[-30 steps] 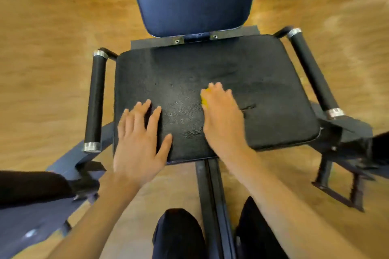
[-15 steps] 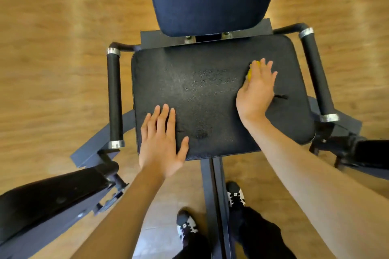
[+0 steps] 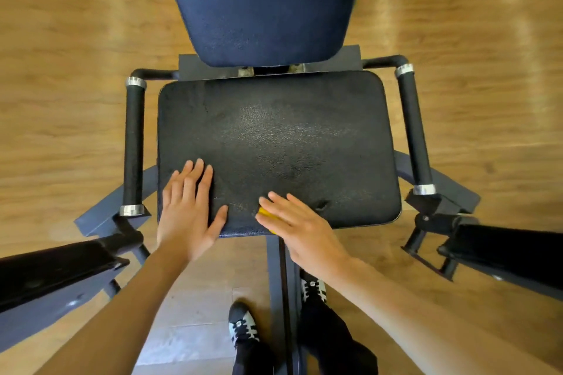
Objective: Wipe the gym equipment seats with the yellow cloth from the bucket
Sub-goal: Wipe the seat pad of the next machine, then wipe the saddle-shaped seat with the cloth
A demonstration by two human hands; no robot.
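A black padded seat (image 3: 289,137) of a gym machine fills the middle, with a dark blue backrest (image 3: 262,3) rising behind it. My left hand (image 3: 189,210) rests flat on the seat's front left corner, fingers straight. My right hand (image 3: 301,228) presses flat on the yellow cloth (image 3: 264,212) at the seat's front edge, near the middle. Only a small yellow strip of the cloth shows by my fingers; the hand covers the remainder. A small tear (image 3: 321,205) marks the seat just right of my right hand.
Black foam handles with silver collars flank the seat, one on the left (image 3: 133,146) and one on the right (image 3: 412,131). Padded machine arms reach in at lower left (image 3: 54,271) and lower right (image 3: 502,246). The wooden floor (image 3: 61,70) lies all around. My shoes (image 3: 243,326) straddle the frame's centre beam.
My right hand with the cloth has swept from the seat's back right down to its front edge. My left hand has kept its place on the front left corner.
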